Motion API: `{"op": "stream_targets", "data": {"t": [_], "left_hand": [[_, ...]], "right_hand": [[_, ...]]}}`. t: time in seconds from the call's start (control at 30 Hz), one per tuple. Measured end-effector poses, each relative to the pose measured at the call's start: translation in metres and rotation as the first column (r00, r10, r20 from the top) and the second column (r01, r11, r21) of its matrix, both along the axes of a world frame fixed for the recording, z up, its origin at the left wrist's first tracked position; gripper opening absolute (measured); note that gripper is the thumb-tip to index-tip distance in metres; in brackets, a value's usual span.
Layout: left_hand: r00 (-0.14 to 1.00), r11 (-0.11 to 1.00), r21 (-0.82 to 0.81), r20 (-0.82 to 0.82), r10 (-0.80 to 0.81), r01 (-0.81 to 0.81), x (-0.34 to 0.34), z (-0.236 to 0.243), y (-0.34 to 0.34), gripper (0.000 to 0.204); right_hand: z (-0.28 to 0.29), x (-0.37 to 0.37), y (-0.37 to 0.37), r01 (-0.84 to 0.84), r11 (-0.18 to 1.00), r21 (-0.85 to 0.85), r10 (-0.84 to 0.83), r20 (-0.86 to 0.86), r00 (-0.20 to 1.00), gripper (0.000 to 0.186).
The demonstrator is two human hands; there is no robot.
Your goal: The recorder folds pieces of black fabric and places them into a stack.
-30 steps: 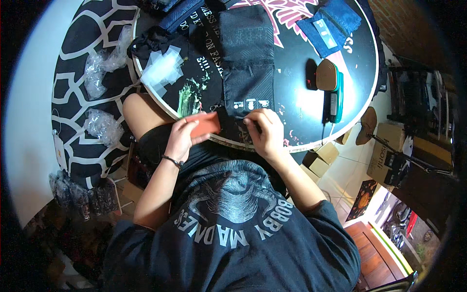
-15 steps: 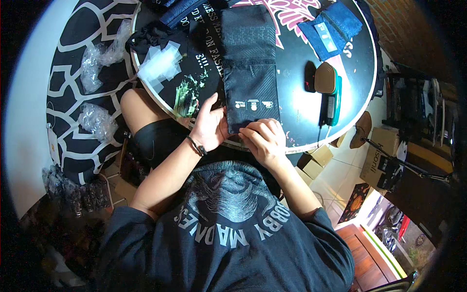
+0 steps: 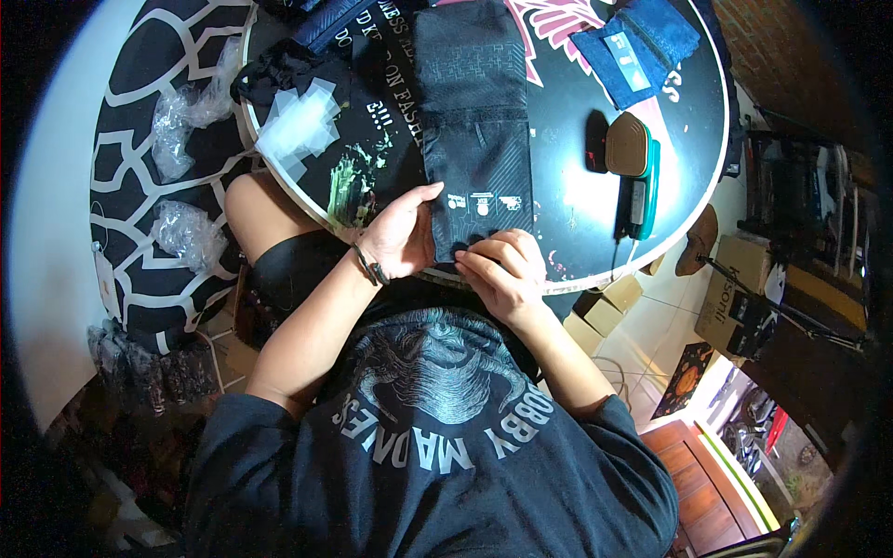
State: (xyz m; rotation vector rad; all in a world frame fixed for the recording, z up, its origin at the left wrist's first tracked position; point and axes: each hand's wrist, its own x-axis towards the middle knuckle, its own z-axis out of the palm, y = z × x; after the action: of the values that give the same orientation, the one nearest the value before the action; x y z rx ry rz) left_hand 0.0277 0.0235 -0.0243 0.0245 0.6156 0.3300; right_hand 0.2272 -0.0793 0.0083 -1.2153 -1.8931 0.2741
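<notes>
A long black patterned fabric piece (image 3: 476,153) lies lengthwise across the round table in front of me, with a seam across its middle. Small white printed marks show on its near part. My left hand (image 3: 402,234) grips its left edge near the bottom, thumb laid over the top and fingers hidden underneath. At the near edge, my right hand (image 3: 504,267) pinches the fabric between thumb and curled fingers. The near end of the piece reaches the table's rim, close to my body.
A green handheld iron (image 3: 642,177) with a tan plate lies on the round table (image 3: 567,223) to the right. Folded blue fabric (image 3: 642,46) sits at the far right. A stack of translucent film squares (image 3: 302,128) is at left. Crumpled clear plastic bags (image 3: 189,232) lie farther left.
My left thumb has come over onto the fabric's left edge from pointing up beside it. My right hand keeps its pinch on the near edge. The view has shifted slightly.
</notes>
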Motion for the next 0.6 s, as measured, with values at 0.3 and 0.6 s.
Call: {"op": "stream_targets", "data": {"t": [0.3,0.6], "left_hand": [[0.997,0.993,0.094,-0.025,0.07,-0.067,-0.005,-0.01,0.002,0.034],[0.999,0.968,0.25,-0.026,0.036,-0.028,-0.01,-0.016,0.009,0.027]], "right_hand": [[-0.005,0.006,0.0,-0.071,0.997,-0.034,0.074,0.084,0.994,0.033],[-0.008,0.001,-0.001,-0.061,0.997,-0.04,0.066,0.128,0.99,0.032]]}}
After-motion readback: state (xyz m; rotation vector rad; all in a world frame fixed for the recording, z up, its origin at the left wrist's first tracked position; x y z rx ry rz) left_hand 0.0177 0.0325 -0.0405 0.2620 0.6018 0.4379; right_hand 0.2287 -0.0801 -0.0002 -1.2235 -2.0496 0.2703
